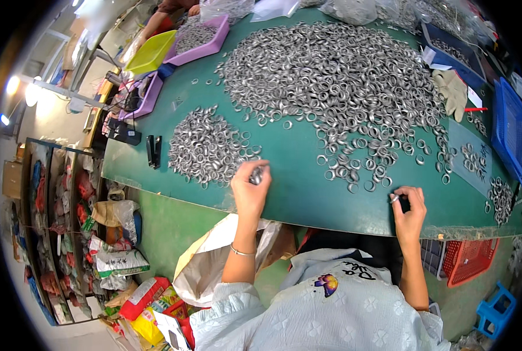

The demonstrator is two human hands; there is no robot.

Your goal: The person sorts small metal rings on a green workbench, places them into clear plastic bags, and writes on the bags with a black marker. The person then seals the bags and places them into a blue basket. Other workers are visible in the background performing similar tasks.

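Small silver metal rings lie on a green table (296,193) in a broad heap (331,70) at the back and a smaller pile (205,146) on the left. My left hand (250,190) is curled around several rings (257,174) at the right edge of the smaller pile. Between the thumb and fingers of my right hand (411,213) a single ring (395,198) is pinched, over the front part of the table. Loose rings (354,175) are scattered between that hand and the big heap.
Beyond the small pile are a black stapler (154,151), a pink tray (202,41) and a yellow-green tray (151,51). At right lie a work glove (450,92), a blue basket (511,131) and another ring pile (500,200). A person's arm (152,24) shows far left.
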